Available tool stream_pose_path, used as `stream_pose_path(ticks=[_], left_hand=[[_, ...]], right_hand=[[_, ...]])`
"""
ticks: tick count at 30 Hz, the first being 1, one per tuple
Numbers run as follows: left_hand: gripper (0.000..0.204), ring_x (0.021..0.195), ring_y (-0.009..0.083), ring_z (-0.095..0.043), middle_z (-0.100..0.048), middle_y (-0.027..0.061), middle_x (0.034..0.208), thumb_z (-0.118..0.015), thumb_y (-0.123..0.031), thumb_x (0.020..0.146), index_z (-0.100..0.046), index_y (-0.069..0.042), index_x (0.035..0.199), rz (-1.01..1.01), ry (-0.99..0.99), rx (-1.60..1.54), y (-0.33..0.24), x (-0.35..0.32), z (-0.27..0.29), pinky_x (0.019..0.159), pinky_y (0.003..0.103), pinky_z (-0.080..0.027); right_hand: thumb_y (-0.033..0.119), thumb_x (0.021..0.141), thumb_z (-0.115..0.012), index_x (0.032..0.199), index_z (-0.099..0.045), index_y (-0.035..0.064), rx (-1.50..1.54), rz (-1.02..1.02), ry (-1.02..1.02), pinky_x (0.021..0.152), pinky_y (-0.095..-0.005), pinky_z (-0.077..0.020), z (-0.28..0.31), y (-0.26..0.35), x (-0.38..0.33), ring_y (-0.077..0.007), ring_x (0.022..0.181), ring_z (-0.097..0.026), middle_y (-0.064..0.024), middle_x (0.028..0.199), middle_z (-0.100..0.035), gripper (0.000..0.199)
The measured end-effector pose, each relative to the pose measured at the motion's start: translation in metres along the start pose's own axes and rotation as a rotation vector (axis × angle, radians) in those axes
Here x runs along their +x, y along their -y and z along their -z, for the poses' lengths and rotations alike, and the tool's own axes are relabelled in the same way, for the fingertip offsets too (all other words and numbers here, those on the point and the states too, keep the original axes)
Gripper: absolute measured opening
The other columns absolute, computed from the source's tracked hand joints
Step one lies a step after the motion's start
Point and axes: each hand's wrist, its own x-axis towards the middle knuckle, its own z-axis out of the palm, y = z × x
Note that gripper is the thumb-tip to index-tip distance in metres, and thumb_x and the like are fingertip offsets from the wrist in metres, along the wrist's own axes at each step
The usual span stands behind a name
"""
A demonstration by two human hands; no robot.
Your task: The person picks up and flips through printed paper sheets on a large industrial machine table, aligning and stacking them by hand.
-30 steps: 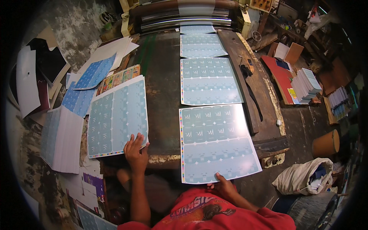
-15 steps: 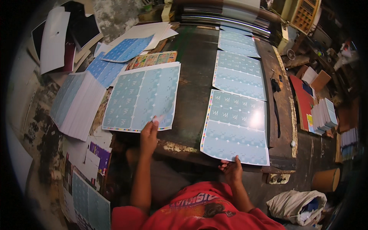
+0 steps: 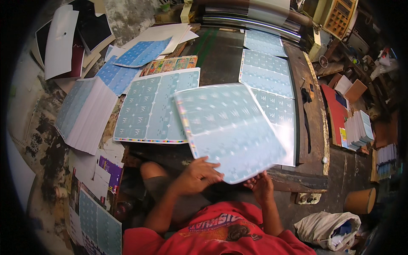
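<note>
A pale blue-green printed sheet (image 3: 231, 127) is tilted in the air over the near side of the dark machine bed, blurred by motion. My right hand (image 3: 261, 185) grips its bottom edge between thumb and fingers. At the sheet's lower left edge, my left hand (image 3: 197, 176) closes on the paper; its thumb is hard to make out. Partly under the raised sheet, to the left, lies a stack of matching sheets (image 3: 142, 106). Behind it on the right, more printed sheets (image 3: 265, 70) lie in a row on the bed, one overlapping another.
Metal rollers (image 3: 250, 23) cross the far end of the bed. A thick fanned pile of sheets (image 3: 91, 114) and bluer sheets (image 3: 142, 53) lie left. On the right are a wooden rail (image 3: 312, 114), a red board (image 3: 331, 110) and a cloth sack (image 3: 329, 229).
The nearest sheet on the bed has been lifted and swung left by my right hand. My left hand has left the stack's edge and come to this sheet. The row has shifted nearer.
</note>
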Motion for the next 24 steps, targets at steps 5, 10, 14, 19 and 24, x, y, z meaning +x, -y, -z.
stream_pose_path(ticks=[5,10,14,19,24], left_hand=[[0.035,0.127,0.0327,-0.053,-0.067,0.0075,0.119,-0.078,-0.026,0.079,-0.070,-0.010,0.109,-0.043,-0.237,0.233,0.007,0.006,-0.002,0.109,0.052,-0.033],[0.053,0.125,0.0339,-0.053,-0.065,0.0082,0.124,-0.083,-0.033,0.070,-0.067,-0.010,0.116,0.107,-0.536,0.734,0.054,0.008,0.040,0.101,0.048,-0.040],[0.052,0.122,0.0321,-0.056,-0.066,0.0075,0.123,-0.083,-0.028,0.070,-0.067,-0.009,0.116,0.142,-0.590,0.772,0.073,0.003,0.042,0.098,0.044,-0.042],[0.050,0.122,0.0318,-0.055,-0.066,0.0072,0.122,-0.085,-0.024,0.068,-0.068,-0.009,0.113,0.172,-0.615,0.746,0.078,0.006,0.037,0.100,0.043,-0.040],[0.048,0.123,0.0331,-0.054,-0.066,0.0085,0.121,-0.085,-0.022,0.070,-0.067,-0.008,0.112,0.204,-0.641,0.684,0.074,0.011,0.036,0.101,0.044,-0.039]], right_hand=[[0.024,0.090,-0.060,0.121,-0.049,0.0001,-0.051,-0.007,-0.126,0.054,-0.0320,-0.0431,0.029,-0.003,-0.010,-0.0198,0.076,-0.059,-0.0087,0.092,-0.061,0.040],[0.027,0.093,-0.059,0.115,-0.051,-0.0019,-0.151,-0.048,-0.245,0.056,-0.0306,-0.0450,0.041,-0.020,-0.045,-0.0202,0.067,-0.058,-0.0108,0.089,-0.061,0.037],[0.033,0.096,-0.054,0.111,-0.053,-0.0031,-0.216,-0.116,-0.234,0.057,-0.0314,-0.0451,0.056,-0.034,-0.077,-0.0214,0.066,-0.059,-0.0122,0.080,-0.061,0.040],[0.037,0.097,-0.053,0.104,-0.056,-0.0012,-0.171,-0.185,-0.365,0.063,-0.0313,-0.0447,0.057,-0.046,-0.106,-0.0218,0.067,-0.059,-0.0129,0.077,-0.063,0.039],[0.039,0.097,-0.052,0.101,-0.056,-0.0016,-0.180,-0.179,-0.372,0.068,-0.0323,-0.0447,0.045,-0.044,-0.112,-0.0217,0.070,-0.057,-0.0135,0.076,-0.063,0.041]])
